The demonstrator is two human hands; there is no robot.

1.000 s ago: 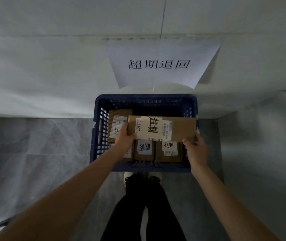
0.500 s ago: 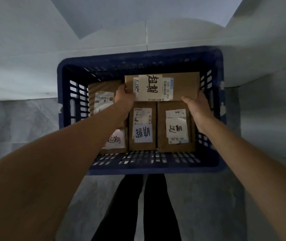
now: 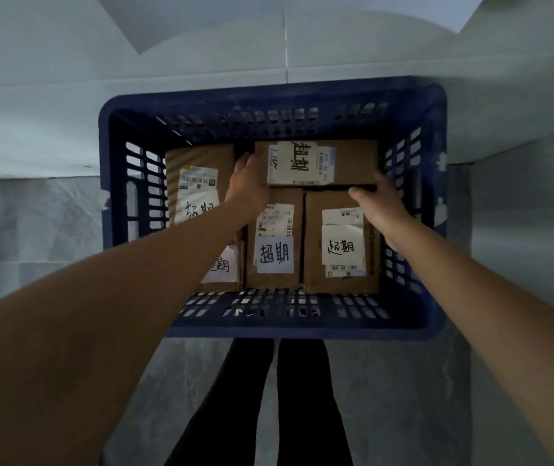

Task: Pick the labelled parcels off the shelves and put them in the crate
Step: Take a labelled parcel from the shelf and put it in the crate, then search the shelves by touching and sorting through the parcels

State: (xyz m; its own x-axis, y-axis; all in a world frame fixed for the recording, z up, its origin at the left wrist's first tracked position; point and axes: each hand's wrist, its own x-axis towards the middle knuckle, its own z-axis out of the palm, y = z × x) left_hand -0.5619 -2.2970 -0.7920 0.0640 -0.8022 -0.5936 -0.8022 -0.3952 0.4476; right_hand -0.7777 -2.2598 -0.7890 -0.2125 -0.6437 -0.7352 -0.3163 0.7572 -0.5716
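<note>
A blue slatted crate [image 3: 432,210] stands on the floor below me. Inside it at the back lies a long brown parcel [image 3: 353,161] with a white handwritten label. My left hand [image 3: 247,188] grips its left end. My right hand [image 3: 381,203] holds its right front corner, thumb along the near edge. In front of it lie two upright labelled parcels, one in the middle [image 3: 274,243] and one at the right [image 3: 341,243]. A labelled parcel at the left [image 3: 195,183] is partly hidden by my left forearm, and another label [image 3: 223,265] peeks out under it.
The crate stands against a pale wall [image 3: 33,95], which also closes in on the right. A white paper sheet [image 3: 269,15] hangs above the crate. My dark-trousered legs [image 3: 269,398] stand on the grey floor just before the crate's near rim.
The long parcel has gone down from above the crate's rim into its back part, with both hands still on it. My head has tipped down and closer, so the crate fills more of the view.
</note>
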